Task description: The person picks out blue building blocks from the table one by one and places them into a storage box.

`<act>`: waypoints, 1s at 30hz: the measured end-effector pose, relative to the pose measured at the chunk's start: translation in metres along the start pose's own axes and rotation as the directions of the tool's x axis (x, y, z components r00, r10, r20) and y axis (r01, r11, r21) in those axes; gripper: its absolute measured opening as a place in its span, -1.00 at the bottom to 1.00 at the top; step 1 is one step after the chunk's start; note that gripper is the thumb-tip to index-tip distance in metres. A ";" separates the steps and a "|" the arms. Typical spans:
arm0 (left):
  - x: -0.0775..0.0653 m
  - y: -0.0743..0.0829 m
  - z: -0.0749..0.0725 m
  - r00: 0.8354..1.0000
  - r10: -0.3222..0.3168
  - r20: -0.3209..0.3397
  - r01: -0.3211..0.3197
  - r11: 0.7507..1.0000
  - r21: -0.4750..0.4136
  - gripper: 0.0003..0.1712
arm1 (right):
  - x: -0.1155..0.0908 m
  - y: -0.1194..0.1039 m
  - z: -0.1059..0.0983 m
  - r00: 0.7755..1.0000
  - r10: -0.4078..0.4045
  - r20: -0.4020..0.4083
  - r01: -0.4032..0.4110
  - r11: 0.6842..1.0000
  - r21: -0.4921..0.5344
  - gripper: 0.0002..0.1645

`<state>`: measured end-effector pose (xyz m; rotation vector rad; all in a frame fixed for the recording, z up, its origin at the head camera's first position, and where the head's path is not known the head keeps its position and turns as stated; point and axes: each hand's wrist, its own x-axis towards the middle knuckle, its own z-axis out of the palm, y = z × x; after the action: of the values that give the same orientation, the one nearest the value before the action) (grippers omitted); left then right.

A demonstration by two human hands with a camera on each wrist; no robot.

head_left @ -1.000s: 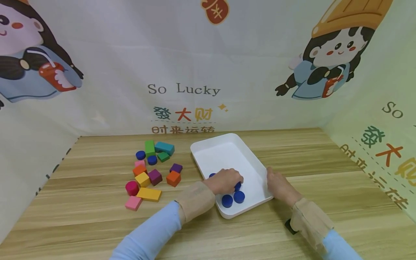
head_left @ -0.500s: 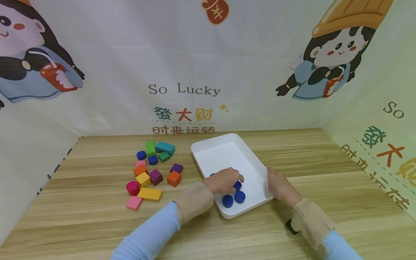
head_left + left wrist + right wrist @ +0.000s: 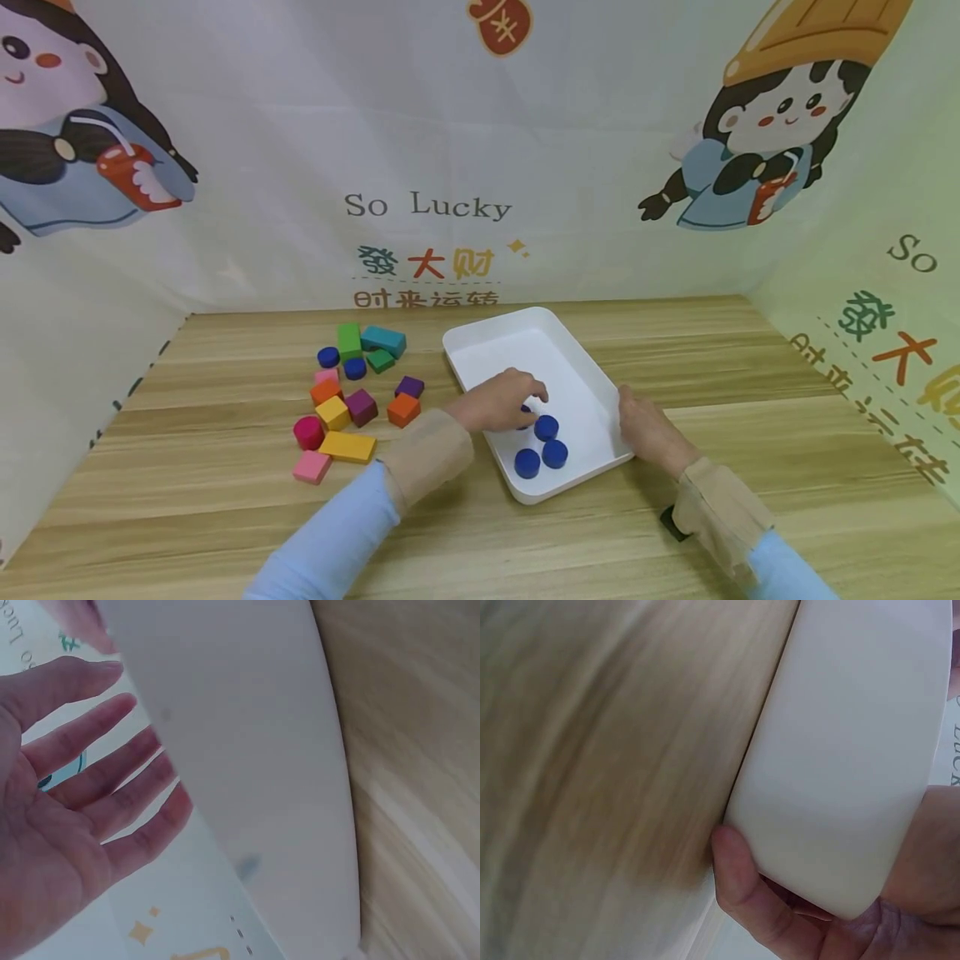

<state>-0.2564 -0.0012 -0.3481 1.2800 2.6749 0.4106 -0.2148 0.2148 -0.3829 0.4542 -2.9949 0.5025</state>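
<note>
In the head view, a rectangular white tray with rounded corners (image 3: 566, 367) sits on a wood-grain tabletop (image 3: 750, 375). The left hand (image 3: 501, 400) is over its left side, fingers parted and loosely bent; four short blue cylinders (image 3: 555, 453) lie inside, one partly hidden by that hand. The right hand (image 3: 648, 432) grips the tray's right side near the near corner. To the left of the tray stands a loose group of coloured blocks, including a bright green rectangular block (image 3: 349, 341), a yellow flat block (image 3: 348, 447) and a red cylinder (image 3: 308, 432).

In the left wrist view, the left hand's fingers are spread and relaxed, with nothing grasped; the tray's pale outer wall covers some fingertips, so contact there cannot be told.

In the right wrist view, the right hand curls round the tray's rounded corner, one fingertip on the outer wall beside the tabletop.
</note>
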 end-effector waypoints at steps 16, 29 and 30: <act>-0.033 -0.032 -0.020 0.983 -0.110 -0.146 0.093 0.988 -0.121 -0.62 | 0.000 0.001 0.000 1.000 -0.011 -0.011 0.011 1.000 -0.001 -0.70; -0.061 -0.062 -0.027 0.945 -0.273 -0.183 0.250 0.959 -0.136 -0.65 | 0.000 0.000 -0.001 1.000 -0.005 -0.010 0.005 1.000 0.010 -0.74; -0.063 -0.064 -0.027 0.946 -0.265 -0.189 0.243 0.961 -0.133 -0.65 | 0.000 0.000 -0.001 1.000 -0.008 -0.014 0.008 1.000 0.012 -0.74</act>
<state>-0.2710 -0.0941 -0.3408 0.8891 2.8907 0.6731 -0.2147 0.2148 -0.3823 0.4613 -2.9771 0.5209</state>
